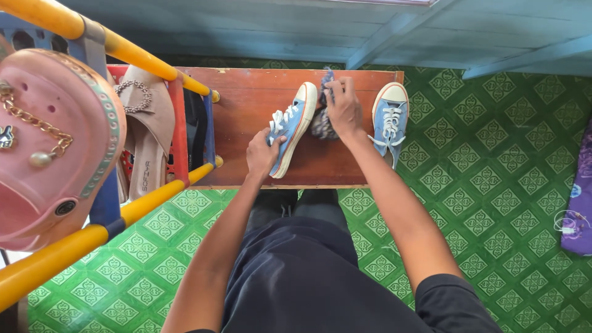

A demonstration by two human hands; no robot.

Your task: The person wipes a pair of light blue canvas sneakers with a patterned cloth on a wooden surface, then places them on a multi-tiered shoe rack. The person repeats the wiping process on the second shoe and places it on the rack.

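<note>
On brown wooden bench [246, 111]: left hand [262, 154] pinches tilted blue canvas sneaker [291, 126] at heel side; light, soft upper, stiff sole. Right hand [343, 108] presses grey-blue rag [322, 120] beside toe, fingers closed on it.

A floor [493, 185] of green tiles with pale diamond patterns is spreading across the whole lower scene. A reddish-brown wooden surface [246, 123] is standing on it, its far edge lying against a blue-painted plank wall [259, 31] crossed by slanting blue beams [394, 31]. On the left, a shoe rack [154, 197] with yellow bars and blue and red posts is rising close to the camera. Soft daylight is falling evenly, casting faint shadows. A purple cloth [579, 203] is lying at the right edge.
</note>
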